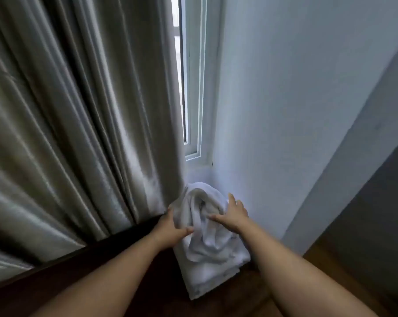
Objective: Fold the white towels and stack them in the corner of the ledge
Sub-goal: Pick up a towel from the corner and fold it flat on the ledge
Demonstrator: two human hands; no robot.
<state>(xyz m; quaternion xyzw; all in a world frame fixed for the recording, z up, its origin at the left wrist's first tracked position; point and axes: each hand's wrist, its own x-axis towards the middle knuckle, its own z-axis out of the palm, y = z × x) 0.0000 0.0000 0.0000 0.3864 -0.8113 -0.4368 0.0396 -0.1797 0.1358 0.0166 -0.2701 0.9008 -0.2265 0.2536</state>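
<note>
Two bare hands reach forward from the near edge of the view, both on one rumpled heap of white towels [207,236]. The left hand [170,227] grips the heap's left side, thumb pressed into the cloth and fingers curled behind it. The right hand [233,212] lies on the upper right of the heap with fingers spread and thumb pointing left, pressing down on the cloth and not closed around it.

How many towels make up the heap cannot be told; the top part is crumpled into loose folds, and below it, nearer the viewer, a flatter, squarer layer shows. The heap sits in the far right corner of a dark wooden ledge [115,255], its far end touching the white wall below the window and its right side just beside the side wall [296,110].

One long grey curtain [67,122] hangs in heavy pleats on the left, its lower edge meeting the ledge and brushing the towels' left side. One narrow strip of window [193,88] with a white frame shows between curtain and wall.

The heap is hemmed in by the curtain on the left and the wall on the right. Bare ledge lies open to the near left, under the left forearm. To the near right, below the ledge, a strip of lighter wooden floor [326,268] is visible.
</note>
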